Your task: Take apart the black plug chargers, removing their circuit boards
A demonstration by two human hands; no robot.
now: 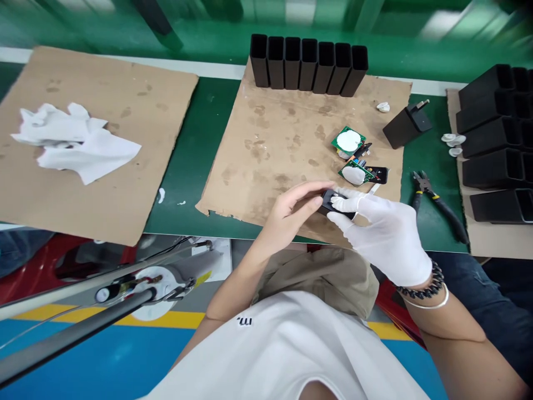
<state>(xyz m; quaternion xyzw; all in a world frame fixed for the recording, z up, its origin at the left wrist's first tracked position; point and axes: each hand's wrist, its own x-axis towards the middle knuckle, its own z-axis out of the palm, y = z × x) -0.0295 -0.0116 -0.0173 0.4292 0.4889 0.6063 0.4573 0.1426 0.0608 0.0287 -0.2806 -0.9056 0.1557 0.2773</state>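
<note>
My bare left hand (293, 211) and my right hand (385, 233) in a white glove meet over the near edge of a stained cardboard sheet (270, 150). Both are closed on a small black plastic part (328, 201) held between them. Just beyond lie two green circuit boards (348, 141) smeared with white paste, with a small black piece beside the nearer board (356, 173). A black charger-like housing (406, 126) lies on its side further right.
A row of upright black rectangular housings (308, 64) stands at the cardboard's far edge. More black housings (495, 144) are stacked at right. Black pliers (439, 205) lie on the green mat. A crumpled white cloth (70, 141) rests on the left cardboard.
</note>
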